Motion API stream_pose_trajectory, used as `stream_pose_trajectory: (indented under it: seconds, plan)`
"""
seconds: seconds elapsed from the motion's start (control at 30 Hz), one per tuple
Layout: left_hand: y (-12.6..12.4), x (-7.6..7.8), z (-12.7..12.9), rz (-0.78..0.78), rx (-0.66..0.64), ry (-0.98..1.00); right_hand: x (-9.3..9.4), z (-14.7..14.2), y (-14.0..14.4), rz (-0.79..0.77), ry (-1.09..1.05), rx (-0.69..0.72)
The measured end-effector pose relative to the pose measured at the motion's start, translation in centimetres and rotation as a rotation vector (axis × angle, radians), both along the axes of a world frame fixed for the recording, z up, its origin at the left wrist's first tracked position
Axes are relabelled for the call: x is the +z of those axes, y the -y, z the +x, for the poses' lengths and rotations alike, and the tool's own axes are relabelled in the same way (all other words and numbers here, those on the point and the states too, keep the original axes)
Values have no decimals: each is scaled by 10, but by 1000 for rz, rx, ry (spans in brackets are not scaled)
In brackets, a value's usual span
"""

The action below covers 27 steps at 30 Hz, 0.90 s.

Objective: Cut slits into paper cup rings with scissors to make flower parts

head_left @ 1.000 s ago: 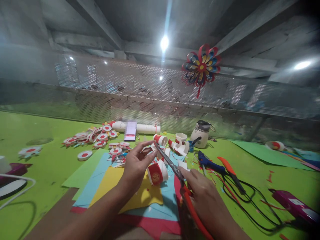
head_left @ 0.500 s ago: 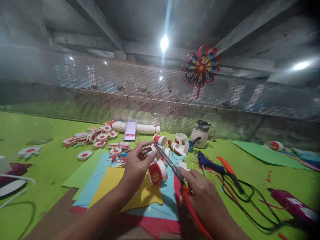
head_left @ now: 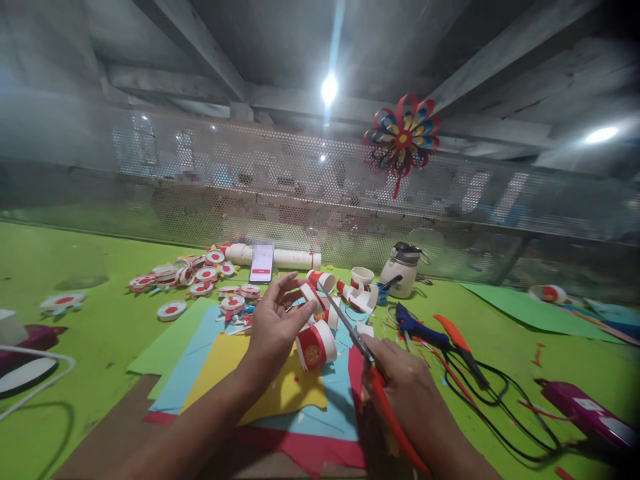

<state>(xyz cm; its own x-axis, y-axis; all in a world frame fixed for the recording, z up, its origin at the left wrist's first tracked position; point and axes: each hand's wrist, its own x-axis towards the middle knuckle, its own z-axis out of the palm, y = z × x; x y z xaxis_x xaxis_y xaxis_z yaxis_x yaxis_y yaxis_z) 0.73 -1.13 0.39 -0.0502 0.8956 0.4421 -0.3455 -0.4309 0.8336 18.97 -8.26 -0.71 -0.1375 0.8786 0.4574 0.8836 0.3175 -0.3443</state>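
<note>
My right hand [head_left: 405, 373] is wrapped round the orange handles of a pair of scissors [head_left: 350, 323], whose blades point up and left. Pinched between the thumb and fingers of my left hand [head_left: 273, 323] is a small red-and-white paper cup piece [head_left: 311, 293]. The blade tips are close to this piece; whether they touch it I cannot tell. Just below lies a red-and-white paper cup [head_left: 317, 345] on its side, over stacked sheets of yellow paper [head_left: 220, 363] and blue paper [head_left: 330, 417]. Behind the blades, another cup part is half hidden.
More paper cups [head_left: 362, 276], some cut, lie behind my hands. Round red-and-white paper pieces [head_left: 206, 275] are heaped left, near a propped phone [head_left: 261, 262]. At right are a blue glue gun [head_left: 420, 328], orange-handled pliers [head_left: 463, 347], black cable and a purple tool [head_left: 585, 410].
The scissor blades have shifted slightly down and right, away from my left fingers. The cup piece in my left hand now shows more of its red side.
</note>
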Motion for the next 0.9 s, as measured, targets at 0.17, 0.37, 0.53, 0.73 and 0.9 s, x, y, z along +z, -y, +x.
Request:
stream_pose_trajectory:
  seconds: [0.17, 0.37, 0.53, 0.73, 0.9]
  plan:
    - [-2, 0, -3, 102, -31, -6, 1, 3, -7, -68, -133, 119]
    - [-1, 0, -3, 168, -25, -16, 2, -1, -5, -73, -151, 155]
    - [-2, -1, -3, 153, -29, -20, 3, -3, -2, -64, -160, 212]
    - [-2, -3, -1, 131, 19, -49, 6, -4, 2, -88, -164, 205]
    - [-1, -3, 0, 115, 27, -49, 7, -1, 4, -72, -45, 101]
